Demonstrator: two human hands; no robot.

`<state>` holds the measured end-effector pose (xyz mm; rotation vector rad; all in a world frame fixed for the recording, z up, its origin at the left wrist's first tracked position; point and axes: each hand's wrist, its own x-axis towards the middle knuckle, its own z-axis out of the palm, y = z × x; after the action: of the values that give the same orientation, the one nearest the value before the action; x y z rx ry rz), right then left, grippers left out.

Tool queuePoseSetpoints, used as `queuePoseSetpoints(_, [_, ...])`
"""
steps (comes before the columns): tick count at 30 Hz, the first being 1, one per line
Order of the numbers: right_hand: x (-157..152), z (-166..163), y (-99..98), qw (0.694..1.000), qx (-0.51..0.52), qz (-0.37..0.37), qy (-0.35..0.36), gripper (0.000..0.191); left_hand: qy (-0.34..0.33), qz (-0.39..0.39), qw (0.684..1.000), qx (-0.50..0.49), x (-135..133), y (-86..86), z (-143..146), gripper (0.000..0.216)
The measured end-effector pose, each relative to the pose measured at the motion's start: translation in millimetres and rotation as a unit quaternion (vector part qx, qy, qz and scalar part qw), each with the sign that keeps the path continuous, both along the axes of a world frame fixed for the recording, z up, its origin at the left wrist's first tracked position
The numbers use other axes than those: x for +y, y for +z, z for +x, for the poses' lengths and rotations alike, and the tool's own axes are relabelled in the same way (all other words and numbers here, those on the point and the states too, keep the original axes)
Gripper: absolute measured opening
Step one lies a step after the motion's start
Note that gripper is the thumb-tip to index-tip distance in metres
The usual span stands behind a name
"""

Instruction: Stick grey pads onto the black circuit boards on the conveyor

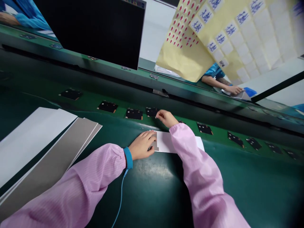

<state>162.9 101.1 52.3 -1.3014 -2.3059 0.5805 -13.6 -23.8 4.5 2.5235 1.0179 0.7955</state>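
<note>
My left hand (142, 145) lies palm down with its fingers spread over the left end of a white strip (166, 142). Part of that end is grey, and my fingers cover some of it. Beyond the strip, my right hand (167, 118) has its fingers bent and pressed together at the right edge of a black circuit board (151, 111). Whether the fingertips grip the board or a small piece cannot be made out. My right sleeve hides part of the strip. A blue wrist strap (128, 157) with a cord circles my left wrist.
Several black circuit boards (134, 114) lie in a row along the green bench (152, 186). White and grey strips (47, 158) are stacked at left. A dark monitor (99, 28) and yellow label sheets (185, 63) hang above. Co-workers' arms (216, 80) show across the bench.
</note>
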Motion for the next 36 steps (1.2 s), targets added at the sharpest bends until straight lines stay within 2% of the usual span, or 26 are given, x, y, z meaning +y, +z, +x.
queuePoseSetpoints(4, [61,-7,-16.8,0.998,-0.042,-0.013,-0.048,0.007,-0.001,-0.013,1.000,0.001,0,1.7,-2,0.030])
queuePoseSetpoints(9, [80,-1,-29.6,0.991,-0.099,-0.066,-0.066,0.008,0.000,-0.018,1.000,0.001,0,1.5,-2,0.031])
queuePoseSetpoints(15, [78,10,-28.8,0.984,-0.111,-0.087,-0.105,0.009,-0.002,-0.013,1.000,0.007,1,0.0,0,0.031])
queuePoseSetpoints(21, [75,15,-29.7,0.978,-0.131,-0.074,-0.144,0.009,-0.004,-0.002,1.000,0.018,1,-1.0,0,0.031])
queuePoseSetpoints(24, [68,18,-33.1,0.974,-0.124,-0.049,-0.183,0.009,-0.006,-0.001,1.000,0.018,1,-0.7,0,0.032])
queuePoseSetpoints(26, [60,23,-37.4,0.975,-0.106,-0.003,-0.195,0.019,-0.004,0.001,1.000,0.020,1,-0.9,0,0.031])
queuePoseSetpoints(29, [43,31,-45.2,0.979,-0.113,0.080,-0.149,0.031,-0.003,0.006,1.000,0.026,2,-2.3,0,0.031])
queuePoseSetpoints(31, [32,36,-48.5,0.974,-0.169,0.106,-0.109,0.040,-0.003,0.010,1.000,0.027,2,-3.4,0,0.031])
queuePoseSetpoints(34, [22,41,-46.1,0.957,-0.262,0.094,-0.079,0.055,-0.003,0.012,1.000,0.027,2,-3.8,0,0.031])
queuePoseSetpoints(36, [19,45,-39.3,0.956,-0.278,0.060,-0.079,0.062,-0.003,0.014,1.000,0.026,1,-3.3,-1,0.031])
